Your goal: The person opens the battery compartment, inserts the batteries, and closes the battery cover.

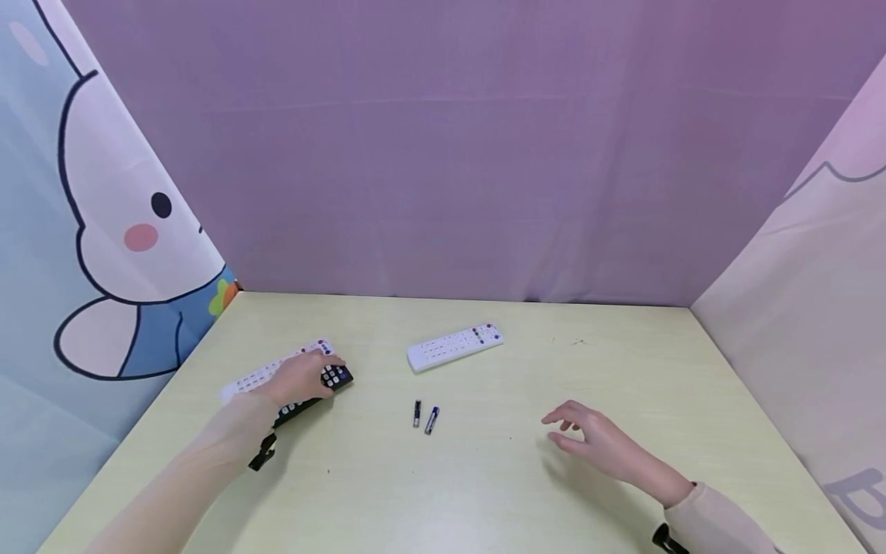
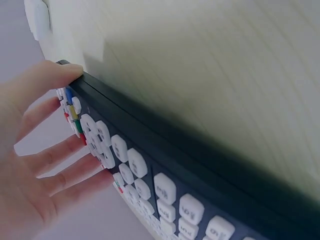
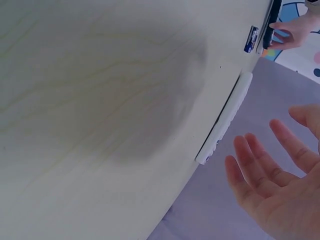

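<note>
My left hand (image 1: 299,377) grips a black remote control (image 1: 296,409) with white buttons, at the left of the table. In the left wrist view the thumb presses one long edge of the black remote control (image 2: 185,165), and the fingers reach over to its other side. A white remote control (image 1: 252,378) lies right beside it, partly hidden by the hand. My right hand (image 1: 598,440) hovers over the right part of the table, fingers loosely bent, holding nothing. Nearest the middle lie two small batteries, one dark (image 1: 417,414) and one blue and silver (image 1: 432,421).
A second white remote control (image 1: 453,348) lies farther back, near the middle of the pale wooden table (image 1: 498,477). Purple cloth (image 1: 443,154) hangs behind the table's back edge. Printed cloths stand along the left (image 1: 41,323) and right (image 1: 817,308) sides.
</note>
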A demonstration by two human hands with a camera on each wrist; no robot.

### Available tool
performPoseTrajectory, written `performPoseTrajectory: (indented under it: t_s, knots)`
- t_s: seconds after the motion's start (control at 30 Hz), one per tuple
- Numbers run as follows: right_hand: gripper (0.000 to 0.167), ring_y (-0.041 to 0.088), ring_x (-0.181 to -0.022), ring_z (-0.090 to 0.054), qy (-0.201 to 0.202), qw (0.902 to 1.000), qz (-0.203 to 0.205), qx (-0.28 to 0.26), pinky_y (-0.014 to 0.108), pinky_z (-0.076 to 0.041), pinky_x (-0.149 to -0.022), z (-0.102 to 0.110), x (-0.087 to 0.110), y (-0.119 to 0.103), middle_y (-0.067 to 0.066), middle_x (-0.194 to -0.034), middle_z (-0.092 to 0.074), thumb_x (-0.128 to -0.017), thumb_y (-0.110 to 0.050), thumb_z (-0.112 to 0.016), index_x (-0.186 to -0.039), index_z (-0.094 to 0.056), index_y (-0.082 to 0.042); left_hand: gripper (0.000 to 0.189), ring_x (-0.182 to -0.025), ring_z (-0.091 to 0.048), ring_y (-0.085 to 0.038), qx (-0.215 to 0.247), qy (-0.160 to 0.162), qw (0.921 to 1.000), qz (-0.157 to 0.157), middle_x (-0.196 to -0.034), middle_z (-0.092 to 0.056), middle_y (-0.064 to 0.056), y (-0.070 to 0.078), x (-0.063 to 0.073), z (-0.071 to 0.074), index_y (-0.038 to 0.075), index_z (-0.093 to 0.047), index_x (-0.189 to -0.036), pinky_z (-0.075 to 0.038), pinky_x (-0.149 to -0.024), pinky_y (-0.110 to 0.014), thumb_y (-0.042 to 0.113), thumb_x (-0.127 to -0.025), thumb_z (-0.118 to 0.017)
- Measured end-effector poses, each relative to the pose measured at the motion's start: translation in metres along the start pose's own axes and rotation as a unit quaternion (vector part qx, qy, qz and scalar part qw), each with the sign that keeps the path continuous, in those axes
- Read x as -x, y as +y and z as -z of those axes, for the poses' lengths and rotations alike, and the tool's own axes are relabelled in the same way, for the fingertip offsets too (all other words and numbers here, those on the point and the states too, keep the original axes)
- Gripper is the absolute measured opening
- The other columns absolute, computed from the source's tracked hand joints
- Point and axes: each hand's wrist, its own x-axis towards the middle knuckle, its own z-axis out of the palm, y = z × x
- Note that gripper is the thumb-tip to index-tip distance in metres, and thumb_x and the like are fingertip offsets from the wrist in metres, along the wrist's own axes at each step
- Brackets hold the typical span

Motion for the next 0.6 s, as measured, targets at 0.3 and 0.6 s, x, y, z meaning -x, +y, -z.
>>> performPoseTrajectory:
  t_s: [0.3,0.6]
  knots:
    - [0.018,0.012,-0.081,-0.055,-0.004,1.0,0.001,0.002,0.03,-0.05,-0.07,-0.0003,-0.0002,-0.0009,-0.002,-0.097,-0.057,-0.085,-0.016,-0.058,-0.1,-0.061,-0.007,0.05,-0.099,-0.053,-0.035,-0.007,-0.004,0.9999,-0.011,-0.111,-0.055,-0.021,-0.0001,-0.004,-0.0036,0.005,-0.058,-0.114,-0.048,-0.08,-0.047,0.012,-0.067,-0.074]
    - [0.017,0.007,-0.08,-0.054,-0.006,1.0,0.004,0.004,0.028,-0.05,-0.068,-0.0012,-0.0002,-0.0012,0.001,-0.096,-0.058,-0.084,-0.015,-0.058,-0.1,-0.061,-0.007,0.05,-0.106,-0.049,-0.038,0.005,-0.008,0.9999,-0.012,-0.115,-0.054,-0.02,0.0011,-0.0031,-0.0049,0.004,-0.057,-0.114,-0.044,-0.087,-0.049,0.011,-0.067,-0.074]
